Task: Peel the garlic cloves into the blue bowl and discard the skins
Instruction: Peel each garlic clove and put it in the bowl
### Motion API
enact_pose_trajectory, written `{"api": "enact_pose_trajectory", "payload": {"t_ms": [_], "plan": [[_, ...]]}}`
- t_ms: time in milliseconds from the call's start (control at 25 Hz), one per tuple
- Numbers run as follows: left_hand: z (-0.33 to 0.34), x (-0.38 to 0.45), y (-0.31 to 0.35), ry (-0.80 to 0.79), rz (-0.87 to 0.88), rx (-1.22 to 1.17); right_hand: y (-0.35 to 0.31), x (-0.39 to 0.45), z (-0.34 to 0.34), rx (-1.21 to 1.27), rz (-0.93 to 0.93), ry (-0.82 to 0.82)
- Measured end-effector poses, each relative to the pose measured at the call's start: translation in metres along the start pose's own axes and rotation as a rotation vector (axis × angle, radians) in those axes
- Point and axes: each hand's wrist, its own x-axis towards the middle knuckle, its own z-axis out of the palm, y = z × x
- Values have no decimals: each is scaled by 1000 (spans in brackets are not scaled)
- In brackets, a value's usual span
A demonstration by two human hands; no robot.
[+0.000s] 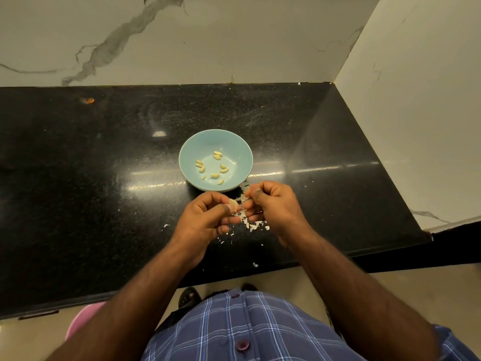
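The blue bowl [215, 160] is sitting on the black bench [78, 178], and everything here is being placed from it. Inside it, peeled garlic cloves [213, 166] are lying scattered in a loose ring on its floor. Just in front of the bowl, on the person's side, the left hand [205, 217] is pinching a garlic clove [233, 204] between thumb and curled fingers [229, 220], the pale clove showing at the fingertips. Close beside it, in front of the bowl's right edge, the right hand [273, 204] is curling its fingers tightly and pinching a shred of papery skin [244, 197] next to the clove. Beneath and between the two hands, white skins [253, 225] are lying strewn on the bench, with a few flecks reaching the bench's near edge. Nearer the person than the bowl, a blue checked shirt [255, 329] is filling the bottom of the view.
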Motion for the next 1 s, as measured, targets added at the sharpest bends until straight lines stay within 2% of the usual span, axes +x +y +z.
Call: {"api": "enact_pose_trajectory", "payload": {"t_ms": [80,160,360,480,680,880,1000], "plan": [[-3,2,2,4,-41,-39,4,3,-7,-129,-115,54],[-6,2,2,13,-46,-34,6,3,-10,-148,-178,33],[-5,1,2,28,27,44,4,3,-2,-143,-273,-133],[-8,1,1,69,51,102,5,5,3,-111,-218,-99],[-18,-2,-1,135,74,329,-5,21,8,-105,-204,83],[-22,-7,-2,107,36,453,-11,46,21,-27,-142,52],[-25,-9,-7,70,1,453,-4,42,16,147,-86,36]]}}
